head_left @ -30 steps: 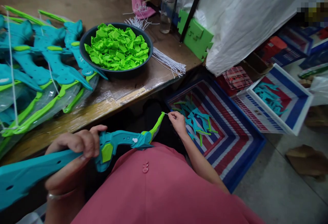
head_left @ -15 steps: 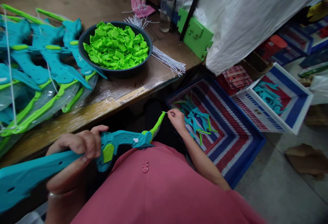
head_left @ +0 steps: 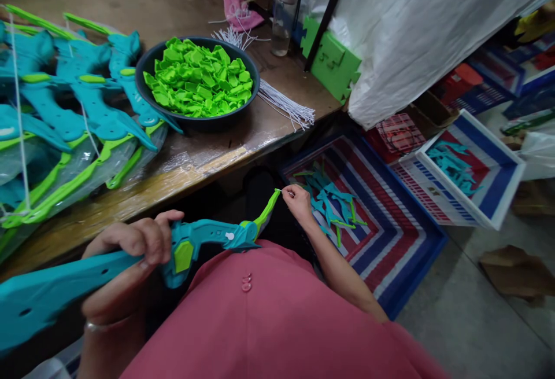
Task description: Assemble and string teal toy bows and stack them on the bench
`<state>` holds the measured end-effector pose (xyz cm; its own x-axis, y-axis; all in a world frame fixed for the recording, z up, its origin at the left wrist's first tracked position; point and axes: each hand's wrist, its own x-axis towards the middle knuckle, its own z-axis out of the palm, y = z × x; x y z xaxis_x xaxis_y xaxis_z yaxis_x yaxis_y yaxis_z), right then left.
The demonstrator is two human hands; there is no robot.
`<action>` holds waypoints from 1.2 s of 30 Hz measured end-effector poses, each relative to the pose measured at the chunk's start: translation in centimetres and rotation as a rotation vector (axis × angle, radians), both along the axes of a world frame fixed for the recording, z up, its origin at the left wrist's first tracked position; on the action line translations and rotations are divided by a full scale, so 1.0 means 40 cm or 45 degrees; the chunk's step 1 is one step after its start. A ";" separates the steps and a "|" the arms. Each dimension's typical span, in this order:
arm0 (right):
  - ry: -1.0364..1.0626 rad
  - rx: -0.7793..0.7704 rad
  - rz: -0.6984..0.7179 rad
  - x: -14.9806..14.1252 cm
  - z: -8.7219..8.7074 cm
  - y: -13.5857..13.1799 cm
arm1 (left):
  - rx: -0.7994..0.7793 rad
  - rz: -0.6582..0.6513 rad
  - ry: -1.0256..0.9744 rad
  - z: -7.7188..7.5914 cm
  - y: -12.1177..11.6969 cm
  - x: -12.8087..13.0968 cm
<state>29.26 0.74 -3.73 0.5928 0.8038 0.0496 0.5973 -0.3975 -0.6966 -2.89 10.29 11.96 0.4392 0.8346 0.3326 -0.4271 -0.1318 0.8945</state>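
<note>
My left hand (head_left: 134, 246) is wrapped round a turquoise toy bow (head_left: 210, 233), which lies across my lap against the pink shirt. A lime green inlay (head_left: 183, 256) shows on its body. The bow's lime green limb tip (head_left: 272, 201) points up and away from me. At that tip my right hand (head_left: 298, 204) is closed in a pinch on a thin white string (head_left: 281, 191). Most of the string is hidden in the fingers. The bow's near end runs out of view at the left.
Several turquoise and green bows (head_left: 91, 87) lie on the table (head_left: 186, 168) beside a dark bowl (head_left: 197, 120) of lime green pieces. White strings (head_left: 288, 104) and a bottle (head_left: 284, 20) are behind. Right, a striped bin (head_left: 390, 240) and a white crate (head_left: 459, 211) hold turquoise parts.
The view has shifted very slightly. Both hands keep the same hold on the bow and the string.
</note>
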 end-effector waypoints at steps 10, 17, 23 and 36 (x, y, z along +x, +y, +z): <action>-0.019 -0.040 0.026 0.004 -0.029 -0.007 | -0.024 0.018 0.005 -0.009 0.002 -0.008; -0.020 -0.074 0.107 0.005 -0.044 0.012 | -0.004 -0.046 0.024 0.005 -0.002 -0.003; 0.053 -0.099 0.290 0.008 -0.046 0.020 | 0.181 -0.304 -0.013 0.008 0.015 0.001; 0.040 -0.202 0.025 0.105 -0.073 -0.068 | -0.454 0.026 0.212 0.053 -0.043 0.003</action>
<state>33.44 -2.00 -6.66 0.5759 0.8117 -0.0971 0.5851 -0.4922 -0.6445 -2.79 8.58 14.07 0.4448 0.8940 -0.0539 -0.2730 0.1927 0.9425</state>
